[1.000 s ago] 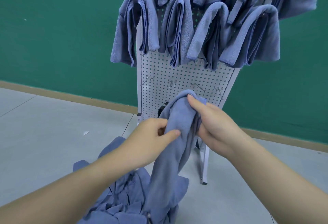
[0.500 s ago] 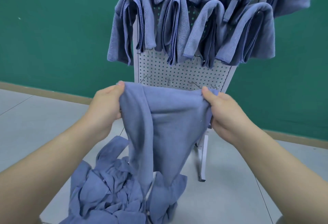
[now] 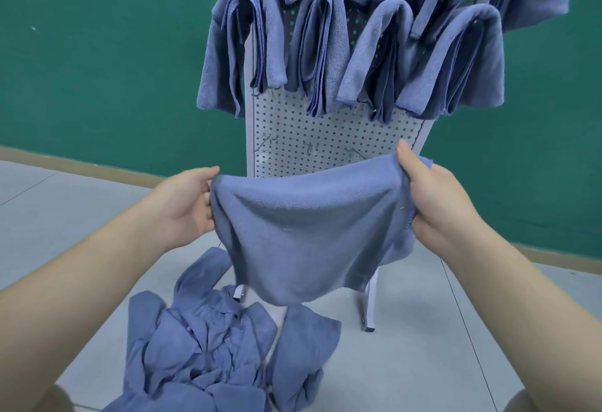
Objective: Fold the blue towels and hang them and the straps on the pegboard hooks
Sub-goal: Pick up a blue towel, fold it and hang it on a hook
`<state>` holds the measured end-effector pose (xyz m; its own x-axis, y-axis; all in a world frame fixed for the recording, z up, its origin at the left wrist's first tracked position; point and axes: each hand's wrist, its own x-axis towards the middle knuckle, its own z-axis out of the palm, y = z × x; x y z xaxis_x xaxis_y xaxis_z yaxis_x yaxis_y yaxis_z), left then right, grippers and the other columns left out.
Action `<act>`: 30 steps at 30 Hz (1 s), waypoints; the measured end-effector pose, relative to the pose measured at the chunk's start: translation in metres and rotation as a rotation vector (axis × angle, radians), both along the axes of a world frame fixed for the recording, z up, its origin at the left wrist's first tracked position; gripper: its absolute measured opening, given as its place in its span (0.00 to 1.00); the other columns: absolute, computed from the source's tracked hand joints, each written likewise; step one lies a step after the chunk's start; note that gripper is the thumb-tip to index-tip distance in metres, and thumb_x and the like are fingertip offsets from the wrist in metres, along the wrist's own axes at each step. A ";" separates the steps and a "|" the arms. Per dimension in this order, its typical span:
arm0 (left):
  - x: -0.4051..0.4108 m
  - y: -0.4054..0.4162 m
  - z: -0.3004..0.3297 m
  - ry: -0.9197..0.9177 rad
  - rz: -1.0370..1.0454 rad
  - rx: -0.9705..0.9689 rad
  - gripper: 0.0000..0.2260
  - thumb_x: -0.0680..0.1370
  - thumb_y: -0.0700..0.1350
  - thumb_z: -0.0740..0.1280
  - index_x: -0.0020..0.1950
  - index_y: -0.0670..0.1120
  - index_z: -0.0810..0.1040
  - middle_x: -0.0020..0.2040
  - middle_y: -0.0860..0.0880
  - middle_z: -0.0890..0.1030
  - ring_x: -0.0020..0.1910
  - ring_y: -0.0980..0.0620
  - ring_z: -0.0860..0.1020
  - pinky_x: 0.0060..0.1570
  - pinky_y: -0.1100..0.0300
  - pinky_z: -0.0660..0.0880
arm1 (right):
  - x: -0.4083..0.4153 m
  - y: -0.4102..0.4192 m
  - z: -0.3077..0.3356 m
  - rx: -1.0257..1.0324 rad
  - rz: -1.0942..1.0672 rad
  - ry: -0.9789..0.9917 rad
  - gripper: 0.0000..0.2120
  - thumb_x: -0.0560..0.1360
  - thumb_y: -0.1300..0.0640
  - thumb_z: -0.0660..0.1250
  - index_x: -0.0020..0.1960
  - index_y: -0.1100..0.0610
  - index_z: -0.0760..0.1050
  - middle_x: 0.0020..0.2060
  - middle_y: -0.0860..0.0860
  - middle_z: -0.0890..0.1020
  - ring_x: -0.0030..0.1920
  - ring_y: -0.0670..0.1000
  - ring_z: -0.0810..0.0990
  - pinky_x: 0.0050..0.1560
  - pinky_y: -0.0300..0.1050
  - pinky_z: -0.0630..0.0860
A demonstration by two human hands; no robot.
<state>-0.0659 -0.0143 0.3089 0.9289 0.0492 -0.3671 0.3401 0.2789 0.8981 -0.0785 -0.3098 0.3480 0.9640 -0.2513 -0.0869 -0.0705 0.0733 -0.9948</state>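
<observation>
Hanging blue towel (image 3: 309, 235), top corners between fingers of both hands

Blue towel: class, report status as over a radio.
Left hand and right hand grip the held towel spread wide, unfolded. Bare hooks just behind. Nothing in between.

A dark green wall (image 3: 97, 53) fills the upper left and the right side of the frame; a tan baseboard (image 3: 107, 168) runs along its foot, slanting down from the left edge toward the centre and showing again at the lower right. Below it, a pale grey tiled floor (image 3: 407, 346) spreads across the lower half of the frame; thin dark seams cross it at the left and the lower right.
</observation>
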 end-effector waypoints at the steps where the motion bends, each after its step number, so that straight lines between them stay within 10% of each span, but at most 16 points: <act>1: 0.000 0.000 -0.002 0.006 0.005 0.013 0.10 0.86 0.46 0.59 0.50 0.43 0.76 0.30 0.49 0.81 0.33 0.51 0.81 0.45 0.54 0.75 | 0.000 0.000 0.000 -0.003 0.001 -0.005 0.18 0.80 0.42 0.69 0.52 0.57 0.78 0.44 0.55 0.86 0.42 0.51 0.85 0.43 0.43 0.81; 5: 0.004 0.000 -0.013 -0.046 -0.029 0.284 0.05 0.82 0.37 0.66 0.54 0.37 0.81 0.46 0.43 0.85 0.41 0.49 0.82 0.43 0.56 0.80 | -0.004 -0.002 0.002 -0.030 0.018 -0.029 0.16 0.82 0.43 0.66 0.48 0.56 0.80 0.43 0.51 0.87 0.43 0.50 0.84 0.45 0.45 0.79; 12: 0.005 -0.010 -0.035 -0.092 -0.132 0.776 0.20 0.77 0.36 0.73 0.34 0.48 0.64 0.34 0.47 0.63 0.37 0.47 0.63 0.42 0.52 0.67 | -0.005 0.001 0.000 -0.117 0.203 0.061 0.13 0.86 0.52 0.62 0.60 0.57 0.82 0.51 0.53 0.88 0.51 0.52 0.87 0.47 0.46 0.81; 18: 0.009 -0.006 -0.044 -0.033 -0.249 1.007 0.07 0.75 0.39 0.75 0.43 0.43 0.77 0.36 0.45 0.78 0.33 0.46 0.74 0.35 0.59 0.71 | -0.003 -0.002 -0.002 -0.175 0.156 0.040 0.13 0.85 0.52 0.63 0.57 0.58 0.83 0.51 0.54 0.88 0.46 0.51 0.86 0.52 0.50 0.79; 23: 0.008 -0.005 -0.051 0.061 -0.407 0.927 0.11 0.78 0.36 0.72 0.35 0.40 0.80 0.26 0.47 0.79 0.24 0.50 0.80 0.28 0.64 0.78 | -0.004 -0.003 0.000 -0.142 0.129 -0.019 0.12 0.86 0.53 0.62 0.55 0.58 0.82 0.46 0.51 0.89 0.43 0.47 0.88 0.40 0.42 0.81; 30: 0.009 -0.008 -0.056 0.053 -0.467 0.867 0.16 0.78 0.39 0.74 0.32 0.43 0.75 0.29 0.46 0.77 0.31 0.47 0.78 0.34 0.60 0.81 | 0.000 -0.009 0.002 -0.075 0.097 -0.071 0.12 0.85 0.53 0.63 0.58 0.60 0.81 0.50 0.53 0.88 0.50 0.52 0.88 0.49 0.49 0.82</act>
